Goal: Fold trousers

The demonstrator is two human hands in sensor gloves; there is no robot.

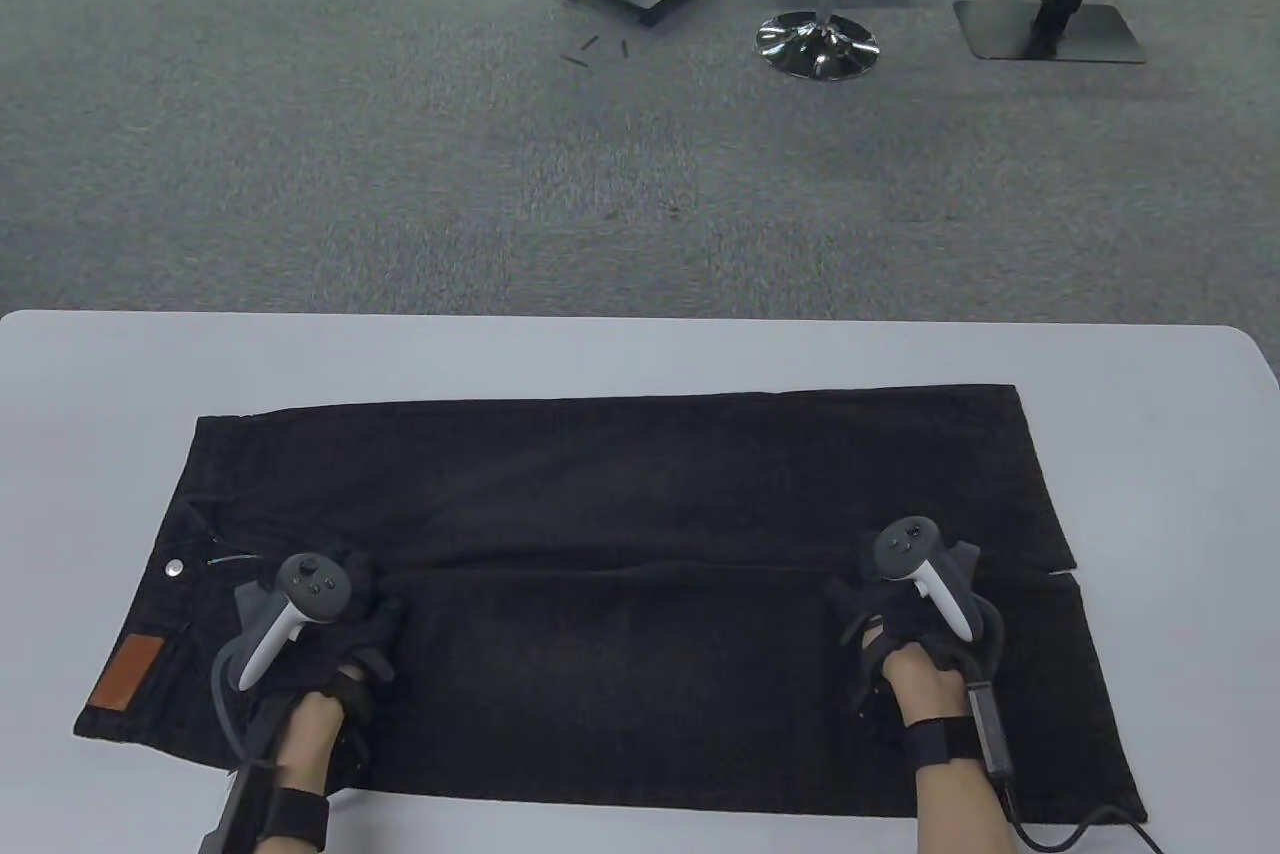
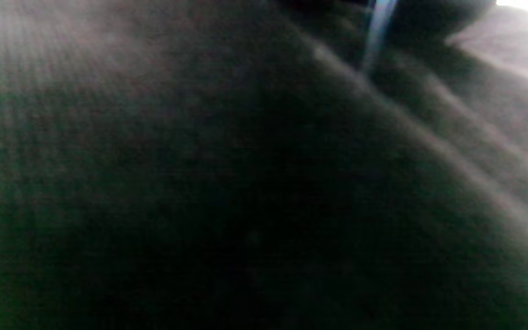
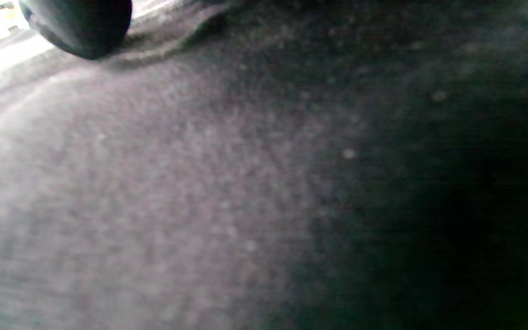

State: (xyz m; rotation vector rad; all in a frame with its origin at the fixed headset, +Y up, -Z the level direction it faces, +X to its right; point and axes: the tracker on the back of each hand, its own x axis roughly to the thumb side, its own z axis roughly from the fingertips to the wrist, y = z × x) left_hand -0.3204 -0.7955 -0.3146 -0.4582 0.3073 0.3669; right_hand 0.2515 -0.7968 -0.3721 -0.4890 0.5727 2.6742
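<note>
Black trousers (image 1: pixel 620 494) lying flat; left hand (image 1: pixel 330 634) and right hand (image 1: pixel 900 614) are resting on cloth, grip unclear; smoothing before folding advised.

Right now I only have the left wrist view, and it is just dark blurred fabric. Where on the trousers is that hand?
Observer: The left hand rests on the black trousers near the waist end, beside the metal button.
Operator: And the other hand?
Observer: The right hand lies on the near leg, close to the hems.
Operator: Folded yet?
Observer: No; both legs lie flat side by side on the white table.
</note>
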